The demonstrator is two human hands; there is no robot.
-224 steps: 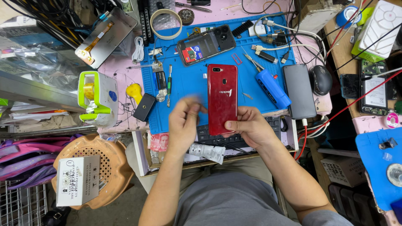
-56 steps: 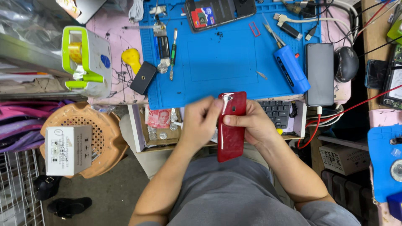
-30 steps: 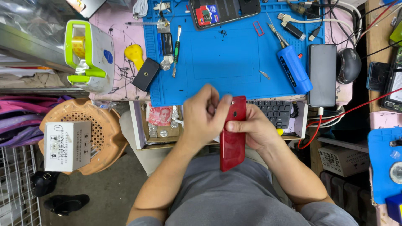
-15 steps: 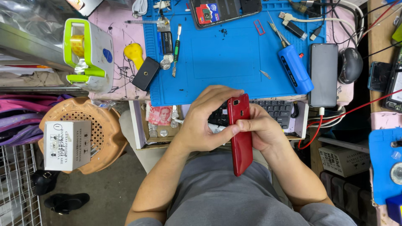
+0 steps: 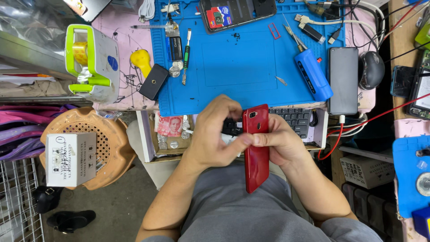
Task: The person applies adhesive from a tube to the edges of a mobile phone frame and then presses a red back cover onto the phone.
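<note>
Both hands meet over the person's lap, just below the edge of the work surface (image 5: 134,96), and share one glossy red smartphone (image 5: 256,150) held upright on its long axis with its back and camera facing up. Right hand (image 5: 280,143) wraps the phone's right edge from behind, thumb laid across the back, which steadies it like a clamp; left hand (image 5: 215,134) curls in from the other side with its fingertips pinched at the upper left edge, seemingly working along the seam, though what they grip there is hidden. Holding the phone off the surface lets both sets of fingers reach around its edges. Above lies a blue silicone repair mat (image 5: 237,62) kept mostly bare in the middle, tools pushed to its rim: a blue cylindrical electric screwdriver (image 5: 312,74), a green-handled screwdriver (image 5: 186,56), and a dark smartphone lying face up (image 5: 342,80) beside a black computer mouse (image 5: 371,69). A black keyboard (image 5: 298,118) sits in the pull-out tray just behind the hands.
</note>
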